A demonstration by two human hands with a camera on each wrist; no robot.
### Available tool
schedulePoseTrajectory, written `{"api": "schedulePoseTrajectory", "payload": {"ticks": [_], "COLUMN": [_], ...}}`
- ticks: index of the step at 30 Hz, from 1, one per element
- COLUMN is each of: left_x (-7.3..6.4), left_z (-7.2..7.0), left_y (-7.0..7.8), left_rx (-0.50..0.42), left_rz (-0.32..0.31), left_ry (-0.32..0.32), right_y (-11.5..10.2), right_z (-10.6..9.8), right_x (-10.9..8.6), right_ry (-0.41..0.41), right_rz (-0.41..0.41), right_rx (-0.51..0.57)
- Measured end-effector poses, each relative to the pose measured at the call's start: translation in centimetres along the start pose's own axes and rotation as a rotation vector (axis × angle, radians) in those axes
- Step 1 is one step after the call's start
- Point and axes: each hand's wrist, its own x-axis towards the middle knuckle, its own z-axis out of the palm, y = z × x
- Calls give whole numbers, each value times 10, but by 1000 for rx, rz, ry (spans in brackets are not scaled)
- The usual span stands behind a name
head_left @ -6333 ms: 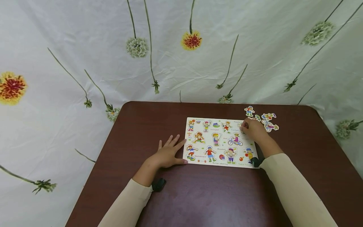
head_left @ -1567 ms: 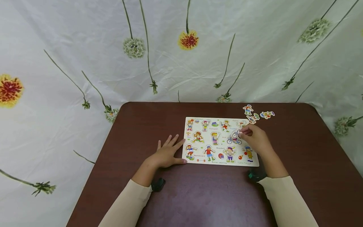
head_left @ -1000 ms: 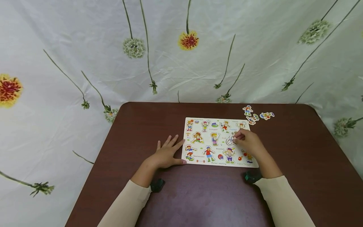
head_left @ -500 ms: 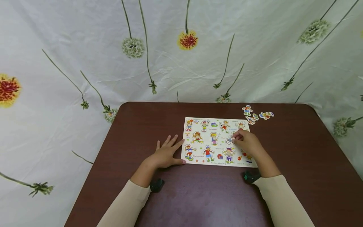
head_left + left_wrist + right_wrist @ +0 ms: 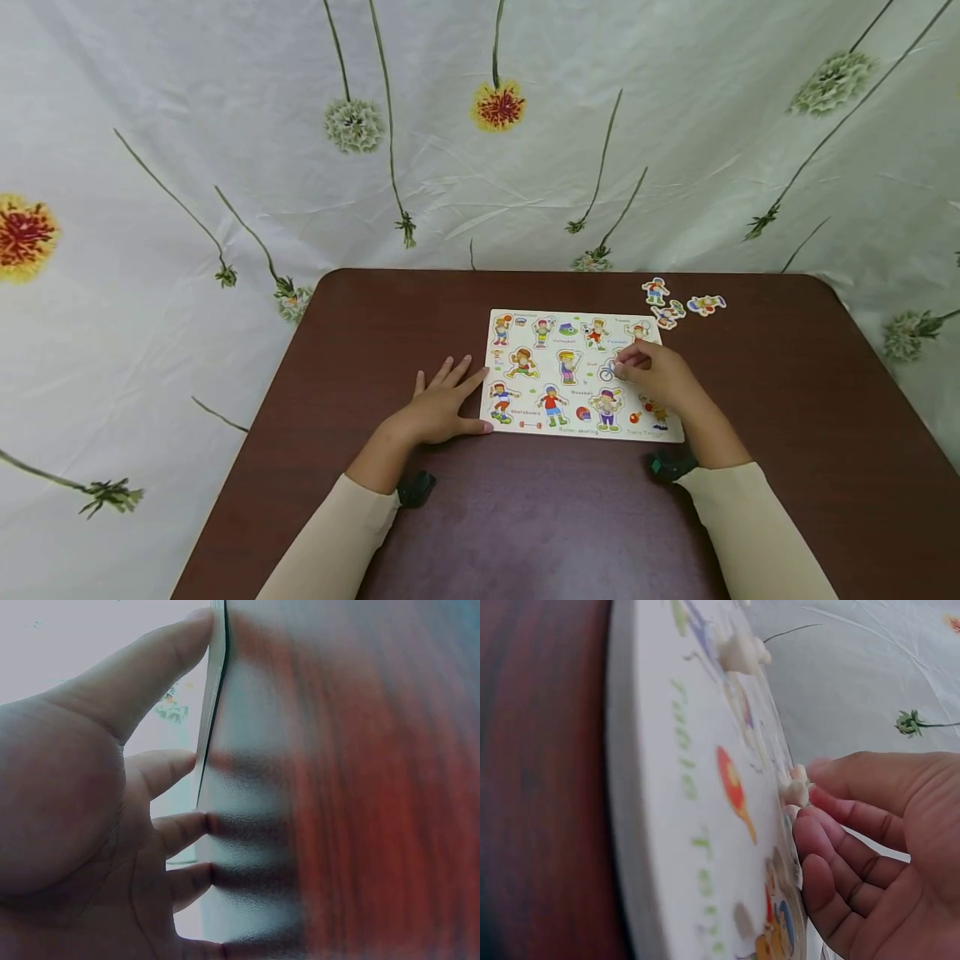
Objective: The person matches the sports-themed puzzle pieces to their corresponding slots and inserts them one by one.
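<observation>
The puzzle board (image 5: 543, 375) is laid flat on a brown table (image 5: 480, 517), before a flower-printed cloth (image 5: 285, 75). Its left edge is touched by the left hand (image 5: 438, 408), whose fingers are spread straight. The bicycle piece (image 5: 605, 372), at the board's right part, is pinched by the right hand (image 5: 663, 379); whether it is fully seated cannot be told. Three loose figure pieces (image 5: 667, 313) are seen near the board's far right corner.

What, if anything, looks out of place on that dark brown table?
Nothing looks spilled or damaged. Only three colourful figure-shaped pieces look askew: loose, at mixed angles, by the far right corner of the white rectangular puzzle board.
</observation>
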Motion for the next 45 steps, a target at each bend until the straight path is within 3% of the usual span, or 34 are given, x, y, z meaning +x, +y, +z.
{"api": "schedulePoseTrajectory", "payload": {"ticks": [10, 19, 34, 45], "left_x": [1, 0, 0, 0], "left_z": [-1, -1, 1, 0], "left_y": [1, 1, -1, 0], "left_rx": [-4, 3, -2, 5], "left_rz": [-1, -8, -2, 2], "left_ry": [-5, 1, -5, 0], "right_y": [2, 2, 13, 20], "right_z": [-11, -27, -48, -66], "right_x": [-2, -7, -13, -20], "right_ry": [46, 144, 273, 350], "right_rz": [-24, -57, 10, 111], "right_rx": [153, 303, 347, 328]}}
